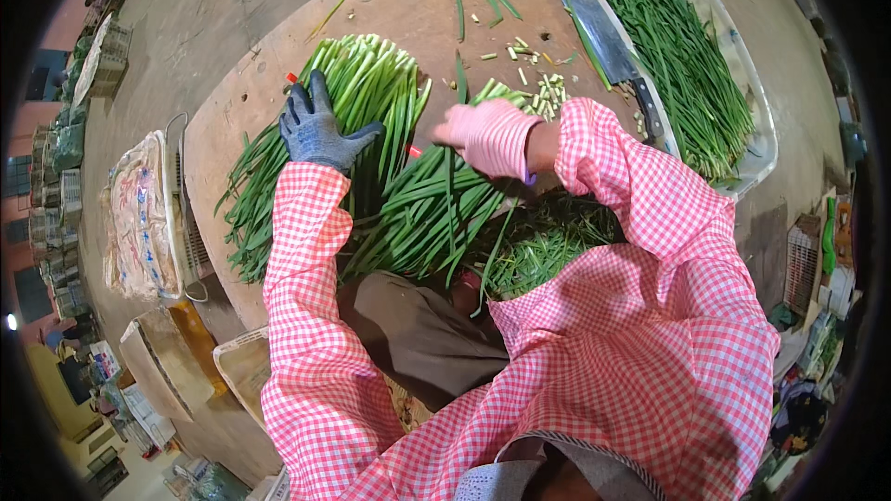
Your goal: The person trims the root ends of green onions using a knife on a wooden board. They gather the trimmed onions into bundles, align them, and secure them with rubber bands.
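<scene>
My left hand (317, 126), in a blue-grey work glove, lies on a large bunch of garlic chives (379, 80) with its fingers and thumb spread. The bunch's pale cut ends point away from me. Just to the right, my right hand (491, 138) is over a smaller bunch of garlic chives (435, 202). It wears a pink striped glove, and its fingertips are blurred, so their grip is unclear. A long loose leaf runs beneath them. Red bands (414, 151) show at the bunches. Both bunches rest on a round wooden tabletop (223, 125), leaves towards my lap.
Chopped stem ends (550, 94) litter the tabletop. A cleaver (602, 35) with a black handle lies at the right, alongside a white plastic crate (762, 132) full of chives. Green trimmings (543, 254) are heaped below my right arm. A bag-covered crate (143, 223) stands left.
</scene>
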Demonstrator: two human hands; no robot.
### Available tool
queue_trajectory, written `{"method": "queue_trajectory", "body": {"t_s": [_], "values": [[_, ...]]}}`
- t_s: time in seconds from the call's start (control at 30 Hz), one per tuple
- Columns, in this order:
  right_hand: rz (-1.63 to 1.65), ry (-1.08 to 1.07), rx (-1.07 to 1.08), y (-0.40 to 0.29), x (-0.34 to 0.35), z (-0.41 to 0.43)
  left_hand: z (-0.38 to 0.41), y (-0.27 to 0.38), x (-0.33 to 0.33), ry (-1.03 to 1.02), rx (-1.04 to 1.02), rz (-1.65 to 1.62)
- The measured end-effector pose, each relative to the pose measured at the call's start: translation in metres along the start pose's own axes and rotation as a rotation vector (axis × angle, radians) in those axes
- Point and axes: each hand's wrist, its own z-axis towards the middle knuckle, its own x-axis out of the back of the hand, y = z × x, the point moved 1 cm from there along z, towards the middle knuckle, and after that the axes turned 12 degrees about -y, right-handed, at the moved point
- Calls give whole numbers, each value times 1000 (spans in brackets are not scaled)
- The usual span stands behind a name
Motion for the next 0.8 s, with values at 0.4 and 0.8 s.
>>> {"method": "queue_trajectory", "body": {"t_s": [0.4,0.8], "values": [[733,605,-470,40,-30,-120,-92,130,24,-55,-310,-142],[942,504,-299,11,-131,-120,-82,147,-21,-240,-244,35]]}}
